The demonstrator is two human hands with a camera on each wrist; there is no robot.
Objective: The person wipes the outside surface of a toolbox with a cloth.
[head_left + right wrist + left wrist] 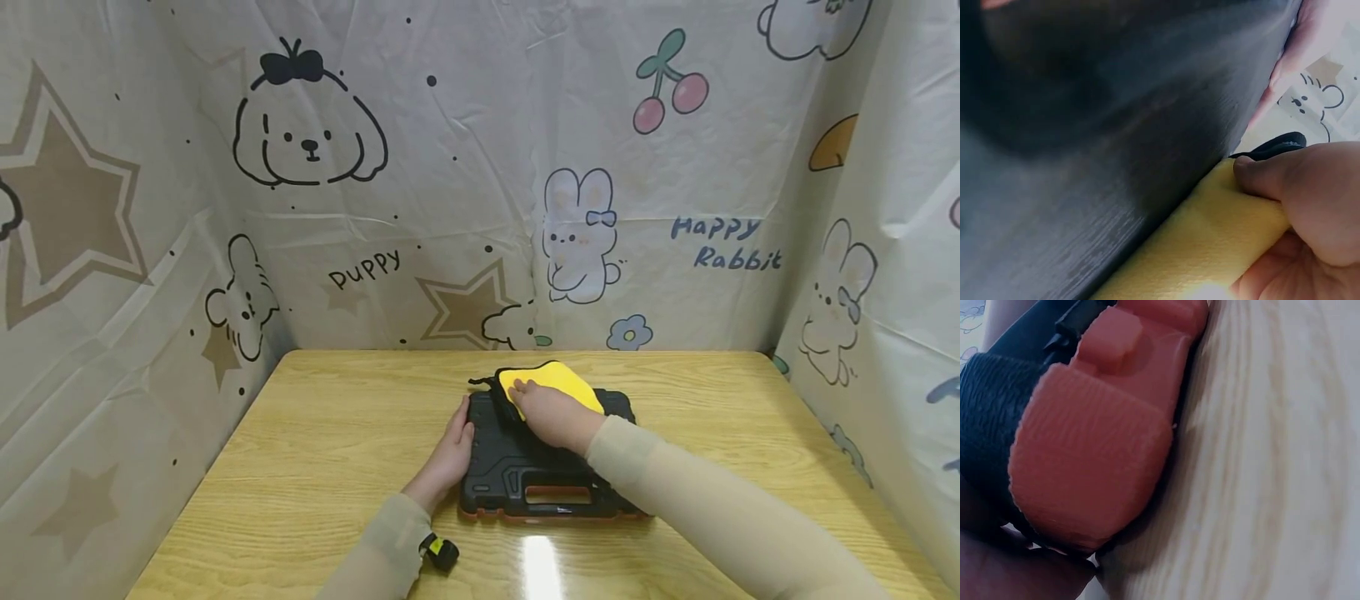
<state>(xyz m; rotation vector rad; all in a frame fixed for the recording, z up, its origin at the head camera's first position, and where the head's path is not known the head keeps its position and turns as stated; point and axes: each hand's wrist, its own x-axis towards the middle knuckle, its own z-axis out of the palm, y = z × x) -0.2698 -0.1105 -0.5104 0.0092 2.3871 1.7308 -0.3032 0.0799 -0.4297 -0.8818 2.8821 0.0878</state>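
Note:
A black tool case (536, 454) with an orange base lies on the wooden table, its handle side facing me. My left hand (450, 454) rests along the left side of the case, fingers pointing away from me. In the left wrist view, part of that hand shows by the orange corner (1091, 462) of the base. My right hand (555, 414) grips a yellow cloth (558, 379) with dark edging over the far part of the lid. The right wrist view shows the thumb (1260, 175) on top of the folded cloth and other fingers behind it.
The wooden table (330, 450) extends around the case. A black and yellow wrist strap (440, 550) sits at the left sleeve. Printed fabric (450, 167) with cartoon drawings hangs behind the table and along both sides.

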